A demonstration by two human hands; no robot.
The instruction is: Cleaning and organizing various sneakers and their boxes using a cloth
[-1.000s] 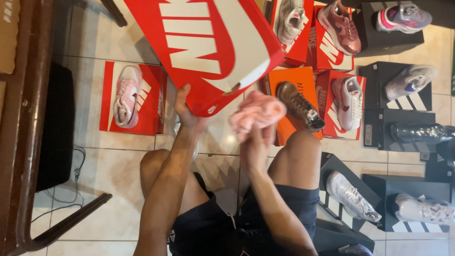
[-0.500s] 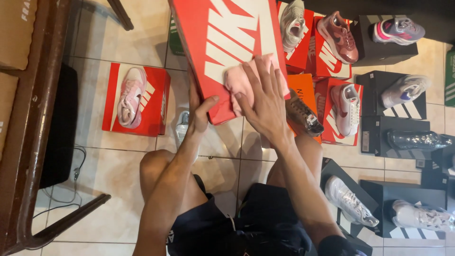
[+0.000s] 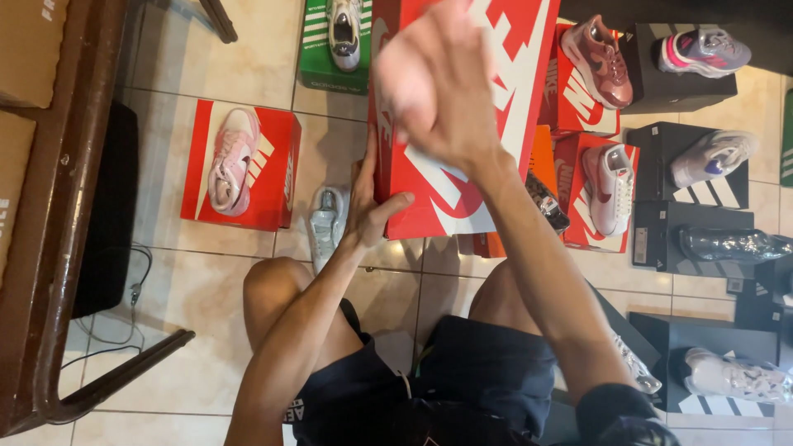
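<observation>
Tiled floor (image 3: 248, 49), person seated, knees up. Large red shoebox (image 3: 462, 173) with a white curved logo stands in front of the knees; long axis runs away from the person, far end past the top edge, leaning slightly right.

Left hand (image 3: 368, 206) clamped on the box's near left corner: thumb on the face, fingers along the side. Right hand (image 3: 438, 83) raised over the box face, motion-blurred; something pale pink shows under it, grasp cannot be told.

Left: flat red box (image 3: 277, 165) carrying a pink sneaker (image 3: 231, 161), toe pointing away. Top: green box (image 3: 318, 49) with white stripes. Right: black boxes (image 3: 702, 177) with white stripes, each topped by a shoe. Pale shoe (image 3: 326, 219) beside the left hand.
</observation>
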